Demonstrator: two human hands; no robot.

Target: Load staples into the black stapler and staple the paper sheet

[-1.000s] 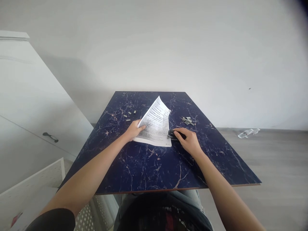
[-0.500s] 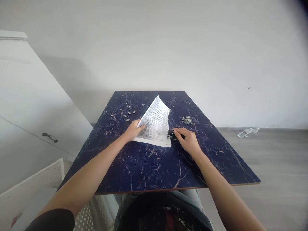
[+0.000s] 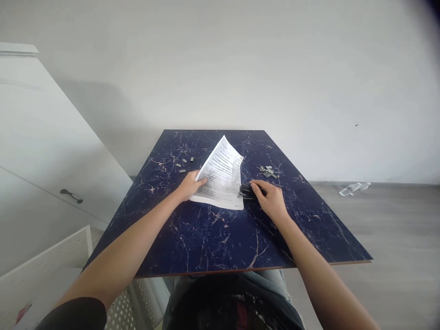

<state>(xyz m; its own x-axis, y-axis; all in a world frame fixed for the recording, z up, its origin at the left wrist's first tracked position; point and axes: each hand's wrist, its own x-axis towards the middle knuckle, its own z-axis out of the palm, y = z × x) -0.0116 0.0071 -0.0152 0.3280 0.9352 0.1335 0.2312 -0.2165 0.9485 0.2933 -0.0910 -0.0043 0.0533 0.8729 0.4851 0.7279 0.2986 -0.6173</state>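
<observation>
I noted a dark blue marbled desk (image 3: pixel 213 238) set against a plain white wall, with a white cabinet (image 3: pixel 41 151) to the left and a grey floor to the right. Both forearms reached forward over the desk. The left hand (image 3: pixel 190 185) had its fingers clamped on the left edge of the printed sheets (image 3: pixel 222 178) at desk centre. The right hand (image 3: pixel 271 199) had its fingers closed over the black stapler (image 3: pixel 245 190) at the sheets' near right corner.
</observation>
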